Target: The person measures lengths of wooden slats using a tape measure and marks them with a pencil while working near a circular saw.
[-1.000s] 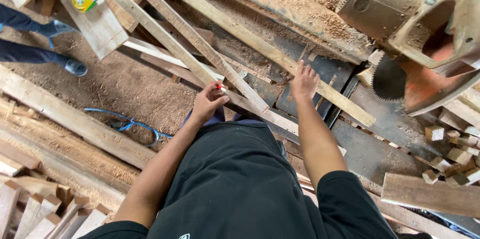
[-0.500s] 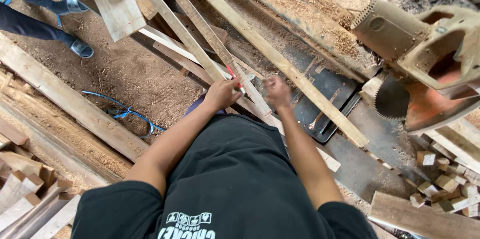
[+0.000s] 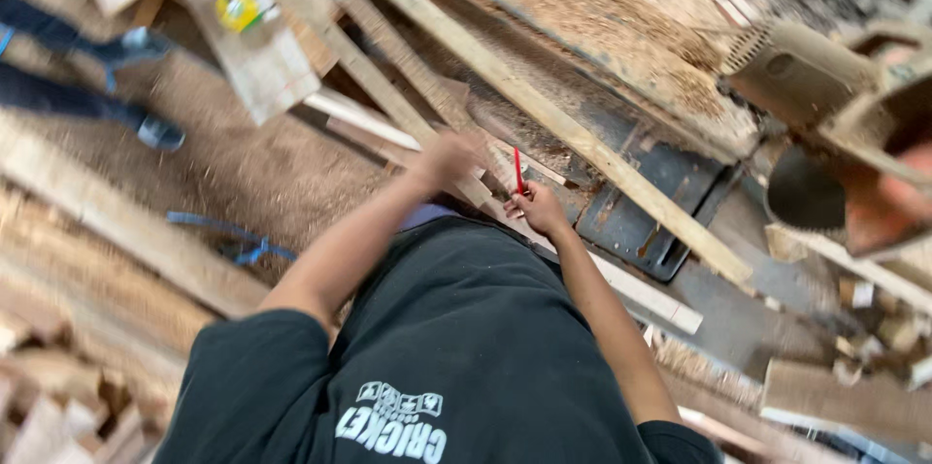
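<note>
My left hand (image 3: 449,155) rests on a long thin wooden strip (image 3: 388,95) that runs diagonally across the workbench; motion blur hides its fingers. Just to its right, my right hand (image 3: 540,209) is closed on a red pencil (image 3: 517,171) whose tip points away from me, over the same bundle of strips. A wider long plank (image 3: 544,115) lies parallel beyond them. My black shirt fills the lower middle of the view.
A dark metal saw table plate (image 3: 631,221) and a circular saw blade (image 3: 811,194) with its dusty housing sit to the right. A yellow tape measure (image 3: 236,8) lies on a board. Another person's shoes (image 3: 155,129) stand upper left. A blue strap (image 3: 233,243) lies on sawdust.
My right hand has drawn back from the far plank to beside my left hand. The red pencil, seen at my left hand before, is now in my right. The view shifted.
</note>
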